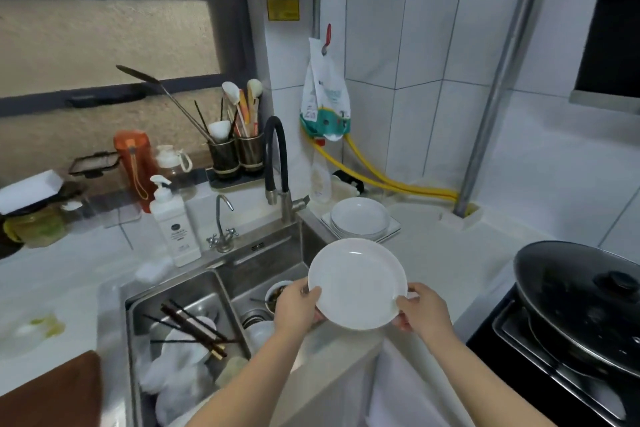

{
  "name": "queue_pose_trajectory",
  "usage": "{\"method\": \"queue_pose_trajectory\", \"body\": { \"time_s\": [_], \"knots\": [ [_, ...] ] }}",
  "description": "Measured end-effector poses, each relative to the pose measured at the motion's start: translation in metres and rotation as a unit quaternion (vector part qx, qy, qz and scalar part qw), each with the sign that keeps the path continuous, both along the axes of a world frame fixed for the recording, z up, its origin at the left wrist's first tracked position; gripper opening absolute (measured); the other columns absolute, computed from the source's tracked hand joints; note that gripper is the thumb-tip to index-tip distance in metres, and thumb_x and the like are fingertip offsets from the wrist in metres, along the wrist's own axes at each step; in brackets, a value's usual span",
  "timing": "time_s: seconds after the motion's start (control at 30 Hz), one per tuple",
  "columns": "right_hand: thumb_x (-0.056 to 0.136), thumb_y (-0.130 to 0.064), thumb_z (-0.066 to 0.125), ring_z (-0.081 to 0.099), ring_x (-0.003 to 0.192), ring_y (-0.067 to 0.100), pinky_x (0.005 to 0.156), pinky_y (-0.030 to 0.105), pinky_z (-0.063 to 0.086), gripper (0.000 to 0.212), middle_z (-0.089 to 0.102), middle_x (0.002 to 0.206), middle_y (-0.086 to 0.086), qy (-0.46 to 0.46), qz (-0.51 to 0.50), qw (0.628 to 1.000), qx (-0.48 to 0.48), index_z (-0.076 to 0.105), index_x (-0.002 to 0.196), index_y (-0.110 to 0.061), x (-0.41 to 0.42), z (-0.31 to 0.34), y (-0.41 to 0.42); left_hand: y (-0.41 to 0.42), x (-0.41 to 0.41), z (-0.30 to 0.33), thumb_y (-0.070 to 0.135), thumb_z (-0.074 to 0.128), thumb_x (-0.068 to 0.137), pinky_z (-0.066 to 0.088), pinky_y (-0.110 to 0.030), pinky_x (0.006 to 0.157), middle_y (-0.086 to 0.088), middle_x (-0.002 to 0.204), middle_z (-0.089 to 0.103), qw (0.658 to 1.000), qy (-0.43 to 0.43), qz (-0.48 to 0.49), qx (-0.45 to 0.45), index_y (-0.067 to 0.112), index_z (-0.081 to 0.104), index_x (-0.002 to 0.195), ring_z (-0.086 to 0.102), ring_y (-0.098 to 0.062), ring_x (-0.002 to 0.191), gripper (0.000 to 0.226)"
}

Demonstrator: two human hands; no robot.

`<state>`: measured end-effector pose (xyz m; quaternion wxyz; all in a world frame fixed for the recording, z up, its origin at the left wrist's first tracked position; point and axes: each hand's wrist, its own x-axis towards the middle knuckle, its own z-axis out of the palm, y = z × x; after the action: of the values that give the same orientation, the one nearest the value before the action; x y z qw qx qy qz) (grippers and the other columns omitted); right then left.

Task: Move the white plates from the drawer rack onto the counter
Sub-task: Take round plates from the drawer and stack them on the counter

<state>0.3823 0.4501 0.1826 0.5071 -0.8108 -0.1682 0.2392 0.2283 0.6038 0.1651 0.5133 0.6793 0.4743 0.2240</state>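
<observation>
A round white plate (356, 282) is held level above the counter's front, just right of the sink. My left hand (299, 305) grips its left rim and my right hand (424, 310) grips its right rim. Behind it, a stack of white plates (360, 217) rests on a square white plate on the counter (450, 253), near the wall. The drawer rack is out of view.
A steel sink (214, 291) full of dishes and chopsticks lies to the left, with a black-necked tap (277, 163) and a soap bottle (173, 222). A black wok with lid (581, 302) sits on the stove at right. A yellow hose (391, 180) runs along the wall.
</observation>
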Motion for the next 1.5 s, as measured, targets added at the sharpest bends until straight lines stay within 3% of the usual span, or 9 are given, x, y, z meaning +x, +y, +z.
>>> {"method": "queue_pose_trajectory", "body": {
  "time_s": [0.17, 0.27, 0.43, 0.63, 0.9, 1.03, 1.17, 1.33, 1.5],
  "knots": [
    [0.074, -0.002, 0.05, 0.059, 0.044, 0.026, 0.062, 0.044, 0.058, 0.026, 0.063, 0.044, 0.005, -0.005, 0.012, 1.0, -0.002, 0.06, 0.073, -0.026, 0.049, 0.007, 0.036, 0.032, 0.048, 0.01, 0.011, 0.05, 0.091, 0.06, -0.036, 0.059, -0.007, 0.068, 0.065, 0.999, -0.021, 0.019, -0.025, 0.009, 0.063, 0.115, 0.059, -0.018, 0.047, 0.027],
    [0.075, -0.003, 0.051, 0.065, 0.052, 0.034, 0.065, 0.048, 0.06, 0.026, 0.067, 0.054, 0.011, -0.002, 0.018, 1.0, 0.003, 0.061, 0.071, -0.027, 0.079, 0.012, 0.057, 0.049, 0.078, 0.018, 0.01, 0.05, 0.092, 0.054, -0.027, 0.047, -0.012, 0.081, 0.064, 0.997, -0.033, 0.046, -0.05, 0.008, 0.061, 0.12, 0.059, -0.017, 0.052, 0.03],
    [0.08, -0.009, 0.054, 0.07, 0.071, 0.032, 0.073, 0.044, 0.06, 0.018, 0.072, 0.075, 0.014, -0.009, 0.036, 0.999, -0.013, 0.061, 0.079, -0.026, 0.131, 0.014, 0.088, 0.068, 0.126, 0.021, 0.011, 0.05, 0.092, 0.05, -0.024, 0.042, -0.005, 0.074, 0.065, 0.993, -0.045, 0.09, -0.066, 0.012, 0.063, 0.114, 0.061, -0.018, 0.054, 0.026],
    [0.075, -0.004, 0.051, 0.06, 0.04, 0.018, 0.051, 0.033, 0.056, 0.022, 0.064, 0.049, 0.003, 0.026, 0.037, 0.999, -0.007, 0.069, 0.07, -0.017, 0.169, 0.01, 0.112, 0.093, 0.163, 0.018, 0.006, 0.048, 0.091, 0.049, -0.023, 0.039, -0.007, 0.063, 0.063, 0.99, -0.044, 0.107, -0.077, 0.008, 0.064, 0.111, 0.057, -0.021, 0.046, 0.026],
    [0.076, -0.004, 0.051, 0.07, 0.05, 0.019, 0.051, 0.03, 0.058, 0.034, 0.07, 0.062, 0.003, 0.041, 0.025, 0.999, -0.007, 0.065, 0.067, -0.034, 0.206, 0.003, 0.162, 0.147, 0.211, 0.006, 0.006, 0.044, 0.093, 0.055, -0.033, 0.053, -0.001, 0.071, 0.059, 0.992, -0.016, 0.098, -0.076, 0.009, 0.062, 0.111, 0.058, -0.019, 0.057, 0.026],
    [0.079, -0.004, 0.051, 0.068, 0.055, 0.022, 0.052, 0.029, 0.056, 0.028, 0.071, 0.073, 0.008, 0.053, 0.012, 0.998, -0.022, 0.068, 0.091, -0.023, 0.223, -0.004, 0.188, 0.176, 0.231, -0.002, 0.007, 0.045, 0.093, 0.059, -0.037, 0.059, -0.001, 0.073, 0.059, 0.996, 0.014, 0.072, -0.056, 0.01, 0.064, 0.114, 0.062, -0.023, 0.062, 0.028],
    [0.081, -0.004, 0.051, 0.068, 0.054, 0.022, 0.049, 0.026, 0.055, 0.026, 0.072, 0.077, 0.012, 0.058, 0.007, 0.997, -0.042, 0.071, 0.092, -0.017, 0.238, -0.019, 0.213, 0.205, 0.248, -0.013, 0.008, 0.047, 0.09, 0.059, -0.038, 0.063, -0.009, 0.081, 0.064, 0.997, 0.043, 0.06, -0.036, 0.01, 0.065, 0.112, 0.065, -0.029, 0.068, 0.028],
    [0.081, -0.008, 0.052, 0.071, 0.061, 0.023, 0.065, 0.041, 0.061, 0.025, 0.073, 0.067, 0.008, 0.04, 0.001, 0.996, -0.079, 0.063, 0.076, -0.03, 0.248, -0.034, 0.235, 0.23, 0.261, -0.031, 0.011, 0.048, 0.086, 0.059, -0.039, 0.07, -0.01, 0.078, 0.069, 0.996, 0.077, 0.038, -0.03, 0.016, 0.069, 0.11, 0.068, -0.032, 0.075, 0.032],
    [0.079, -0.007, 0.048, 0.065, 0.047, 0.019, 0.061, 0.04, 0.06, 0.033, 0.068, 0.048, 0.006, 0.039, -0.008, 0.994, -0.105, 0.06, 0.066, -0.035, 0.253, -0.048, 0.245, 0.243, 0.269, -0.047, 0.011, 0.048, 0.084, 0.059, -0.042, 0.077, -0.006, 0.085, 0.069, 0.993, 0.104, 0.029, -0.04, 0.019, 0.068, 0.113, 0.069, -0.031, 0.086, 0.037]
  ]
}}
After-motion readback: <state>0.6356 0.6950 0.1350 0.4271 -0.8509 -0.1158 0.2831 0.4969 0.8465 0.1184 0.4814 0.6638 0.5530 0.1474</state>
